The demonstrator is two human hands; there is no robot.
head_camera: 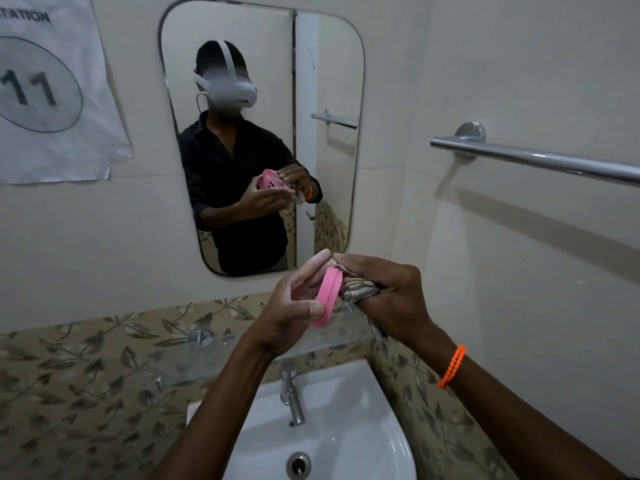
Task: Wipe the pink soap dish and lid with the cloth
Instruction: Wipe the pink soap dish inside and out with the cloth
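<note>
Gripping pink soap dish (329,296) edgewise in left hand (294,306), right hand (388,292) fingers bunching cloth (360,291), above sink (346,410)

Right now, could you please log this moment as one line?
left hand grip: pink soap dish piece | right hand grip: cloth | cloth against pink piece | over sink

Both my forearms come up bare from the bottom of the frame, no sleeves showing down here. On my right wrist, lower right, there's an orange beaded bracelet (452,366), two strands side by side. In the mirror (349,188) at upper centre: I'm in a black collared shirt (225,161), sleeves rolled up to the elbow, a white headset (230,90) strapped over my head, a thin cable looping down at its side
</note>
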